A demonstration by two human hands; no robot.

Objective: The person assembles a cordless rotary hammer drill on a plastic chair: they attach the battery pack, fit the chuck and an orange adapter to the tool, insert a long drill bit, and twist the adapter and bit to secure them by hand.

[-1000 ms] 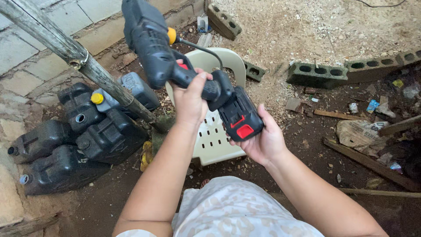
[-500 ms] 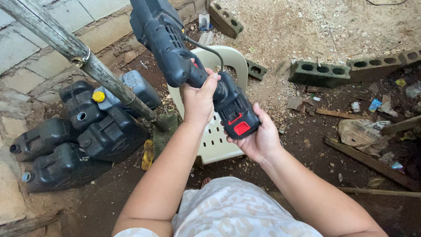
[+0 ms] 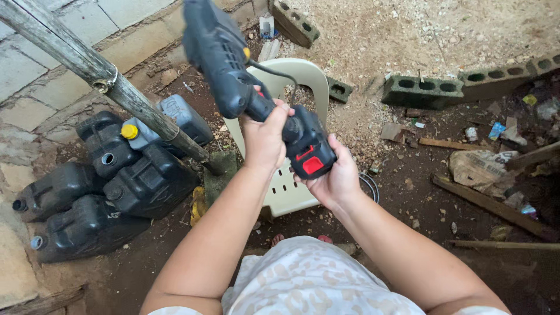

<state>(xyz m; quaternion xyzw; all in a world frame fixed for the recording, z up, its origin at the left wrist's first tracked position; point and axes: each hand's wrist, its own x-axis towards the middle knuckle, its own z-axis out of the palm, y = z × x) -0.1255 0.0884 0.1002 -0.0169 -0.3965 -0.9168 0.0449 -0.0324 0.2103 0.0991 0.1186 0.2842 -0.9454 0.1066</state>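
bare dirt ground [image 3: 408,192] with scattered debris fills the view, with concrete blocks [image 3: 434,90] at upper right. near the centre of the frame, the left hand [image 3: 265,140] is closed around the grip of a dark cordless power tool [image 3: 224,64] that points toward the top edge. the right hand [image 3: 335,178] cups the black and red battery [image 3: 309,149] at the tool's base. below them stands a pale plastic chair [image 3: 291,186]. black jugs [image 3: 116,186] lie at left, behind a slanting wooden pole [image 3: 111,84].
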